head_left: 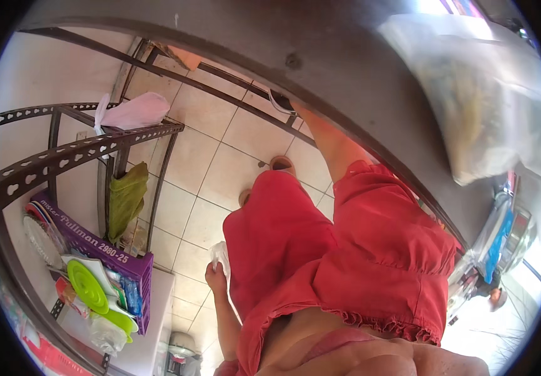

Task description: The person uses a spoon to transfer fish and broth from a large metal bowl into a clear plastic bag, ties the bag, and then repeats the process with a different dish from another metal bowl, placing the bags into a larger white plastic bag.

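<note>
I look down my own body, dressed in red clothes (371, 250). My left hand (215, 277) hangs by my hip, closed around a small crumpled white cloth or paper (220, 254). My right forearm (330, 145) stretches forward to the rim of a grey tabletop (320, 69). The right hand itself is mostly hidden at that rim, next to a small white-rimmed round object (279, 103). Whether it grips anything cannot be made out. My sandalled foot (282, 164) stands on the beige tiled floor (220, 131).
A perforated metal rack (63, 156) stands at the left with a pink plastic bag (136, 111), a hanging green cloth (125, 197) and a purple crate (110, 254) of plates and green lids (87, 286). A large filled clear bag (490, 94) lies on the tabletop.
</note>
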{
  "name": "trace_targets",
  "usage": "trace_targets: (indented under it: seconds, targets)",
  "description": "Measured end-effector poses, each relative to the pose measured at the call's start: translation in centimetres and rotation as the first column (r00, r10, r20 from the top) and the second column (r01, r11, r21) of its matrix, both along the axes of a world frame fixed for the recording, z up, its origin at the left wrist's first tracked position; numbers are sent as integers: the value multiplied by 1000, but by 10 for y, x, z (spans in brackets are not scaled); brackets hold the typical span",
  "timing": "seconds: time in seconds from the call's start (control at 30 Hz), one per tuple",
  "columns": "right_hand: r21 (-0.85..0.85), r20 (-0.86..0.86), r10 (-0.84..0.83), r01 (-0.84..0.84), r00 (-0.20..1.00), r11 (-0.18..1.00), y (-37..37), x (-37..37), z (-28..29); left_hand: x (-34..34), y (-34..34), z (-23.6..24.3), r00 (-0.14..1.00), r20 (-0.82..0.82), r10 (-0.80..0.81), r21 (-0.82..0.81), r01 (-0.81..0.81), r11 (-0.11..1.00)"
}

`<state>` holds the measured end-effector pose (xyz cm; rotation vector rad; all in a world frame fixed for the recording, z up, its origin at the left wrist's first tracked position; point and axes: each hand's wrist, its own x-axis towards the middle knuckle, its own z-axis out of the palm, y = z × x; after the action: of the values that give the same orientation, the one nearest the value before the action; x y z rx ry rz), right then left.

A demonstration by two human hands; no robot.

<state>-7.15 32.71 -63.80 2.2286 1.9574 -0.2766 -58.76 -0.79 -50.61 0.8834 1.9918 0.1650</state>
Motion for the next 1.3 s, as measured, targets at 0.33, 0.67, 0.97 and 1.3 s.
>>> trace_targets:
  seconds: [0.33, 0.67, 0.97, 1.3]
  targets:
    - [29, -152, -147, 153, 977, 988, -72, -6, 76, 3, -8, 79, 988, -133, -81, 34, 86, 996]
    - [11, -418, -455, 505, 786, 863, -147, -1, 210, 28, 79, 202, 991, 119, -55, 334, 12, 943]
    - [163, -758, -183, 453, 626, 876, -361, -72, 479, 156, 171, 351, 782, 276, -559, 601, 313, 735]
    - [395, -512, -821, 918, 254, 37, -468, 87, 545, 271, 124, 433, 552, 583, -596, 450, 392, 803]
